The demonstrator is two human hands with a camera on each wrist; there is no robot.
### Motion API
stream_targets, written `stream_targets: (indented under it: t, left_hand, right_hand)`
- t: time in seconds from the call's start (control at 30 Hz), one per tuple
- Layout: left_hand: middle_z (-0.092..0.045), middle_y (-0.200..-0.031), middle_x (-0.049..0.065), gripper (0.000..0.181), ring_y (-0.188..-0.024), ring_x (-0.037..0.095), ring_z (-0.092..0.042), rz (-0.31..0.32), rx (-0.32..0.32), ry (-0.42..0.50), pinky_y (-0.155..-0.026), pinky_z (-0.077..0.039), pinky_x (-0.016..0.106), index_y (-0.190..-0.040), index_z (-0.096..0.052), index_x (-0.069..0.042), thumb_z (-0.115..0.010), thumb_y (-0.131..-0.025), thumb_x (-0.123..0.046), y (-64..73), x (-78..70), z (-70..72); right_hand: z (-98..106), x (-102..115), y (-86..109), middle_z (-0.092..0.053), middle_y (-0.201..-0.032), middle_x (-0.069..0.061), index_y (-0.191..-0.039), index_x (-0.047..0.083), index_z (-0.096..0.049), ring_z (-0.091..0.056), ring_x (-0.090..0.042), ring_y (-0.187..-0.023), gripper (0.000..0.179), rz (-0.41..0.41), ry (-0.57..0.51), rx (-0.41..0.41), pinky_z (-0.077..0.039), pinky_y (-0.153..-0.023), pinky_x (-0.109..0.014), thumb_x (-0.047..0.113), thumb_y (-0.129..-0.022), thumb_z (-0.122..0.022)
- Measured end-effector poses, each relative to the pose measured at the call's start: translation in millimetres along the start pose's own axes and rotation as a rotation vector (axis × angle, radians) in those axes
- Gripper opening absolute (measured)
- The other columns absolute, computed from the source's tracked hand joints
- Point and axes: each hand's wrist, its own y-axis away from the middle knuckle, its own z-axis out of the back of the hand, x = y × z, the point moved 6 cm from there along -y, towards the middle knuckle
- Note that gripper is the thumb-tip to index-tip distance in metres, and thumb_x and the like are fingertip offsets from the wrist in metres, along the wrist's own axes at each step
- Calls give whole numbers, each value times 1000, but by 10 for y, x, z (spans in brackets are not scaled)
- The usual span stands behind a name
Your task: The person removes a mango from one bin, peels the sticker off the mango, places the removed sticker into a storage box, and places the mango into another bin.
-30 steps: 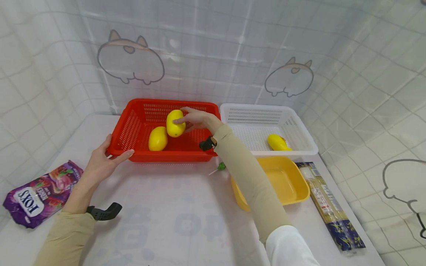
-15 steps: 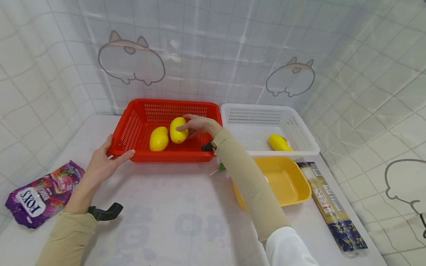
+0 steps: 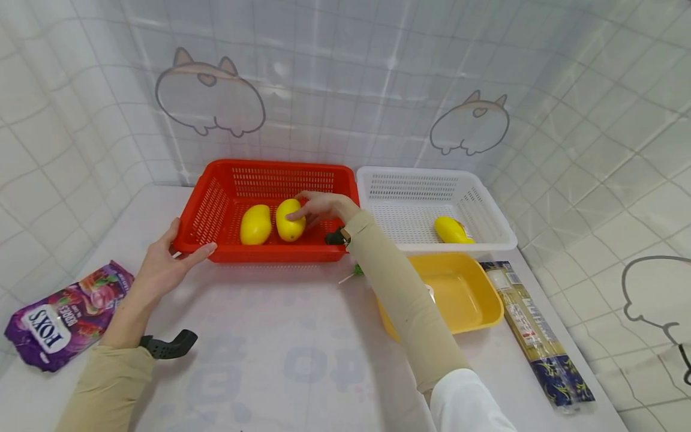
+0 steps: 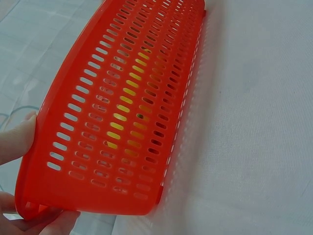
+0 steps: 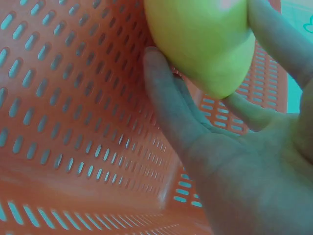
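My right hand [image 3: 323,206] holds a yellow mango [image 3: 288,222] low inside the red basket [image 3: 281,254], thumb on one side and fingers around the other. Close on its left, a second yellow mango [image 3: 256,225] lies in the same basket. In the right wrist view the fingers curve about the lower end of the held mango [image 5: 205,44], near the slotted wall. My left hand [image 3: 164,267] grips the basket's front left corner. Its thumb lies along one side of the rim and fingers sit beneath, as the left wrist view shows beside the basket wall [image 4: 112,196].
To the right stands a white basket [image 3: 378,207] with another yellow fruit [image 3: 452,230] in it. A yellow tub [image 3: 480,300] sits in front, partly behind my right sleeve. A green lollipop [image 3: 357,270], a purple Fox's bag [image 3: 70,315] and a long clear-and-blue packet [image 3: 531,330] lie on the table.
My right hand has lowered the mango further into the red basket, bringing it down beside the other mango. The left hand keeps its grip on the corner.
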Motion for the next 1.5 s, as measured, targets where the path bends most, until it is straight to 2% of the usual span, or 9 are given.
stream_targets:
  t: [0.17, 0.37, 0.73, 1.13, 1.5]
  left_hand:
    - [-9, -165, 27, 108, -141, 53, -24, -3, -1, -2, -105, -38, 69, -158, 14, -13, -59, -93, -59, 3, -5, 2]
    - [-11, -164, 27, 107, -140, 53, -25, -5, 1, -5, -105, -38, 69, -158, 13, -13, -59, -93, -59, -8, 4, -6]
    - [-11, -164, 27, 108, -140, 53, -25, -14, -2, -4, -105, -38, 68, -158, 13, -12, -60, -93, -58, -8, 5, -8]
    - [-11, -164, 28, 108, -141, 53, -25, -11, 1, -5, -105, -39, 66, -158, 14, -12, -59, -93, -59, 6, 11, -8]
    - [-9, -164, 27, 108, -142, 53, -23, -1, 1, 0, -104, -39, 66, -158, 14, -14, -59, -93, -59, 2, 19, -3]
  right_hand:
    - [-9, -18, 13, -42, -148, -8, -156, 16, -28, -62, -26, -116, 84, -5, 55, 12, -51, -105, -39, 31, -88, -76]
    - [-12, -33, 17, -46, -141, -9, -154, 15, -29, -63, -27, -114, 84, 5, 78, 30, -54, -101, -37, 32, -87, -78]
    - [-14, -53, -9, -48, -141, -9, -154, 15, -29, -67, -25, -109, 86, 23, 114, 36, -56, -97, -36, 36, -87, -78]
    - [-18, -51, -17, -46, -142, -10, -154, 13, -30, -59, -30, -119, 86, 12, 106, 32, -54, -100, -40, 35, -86, -78]
    - [-14, -36, -7, -45, -143, -10, -154, 12, -30, -58, -30, -120, 86, 14, 115, 13, -53, -102, -41, 36, -86, -78]
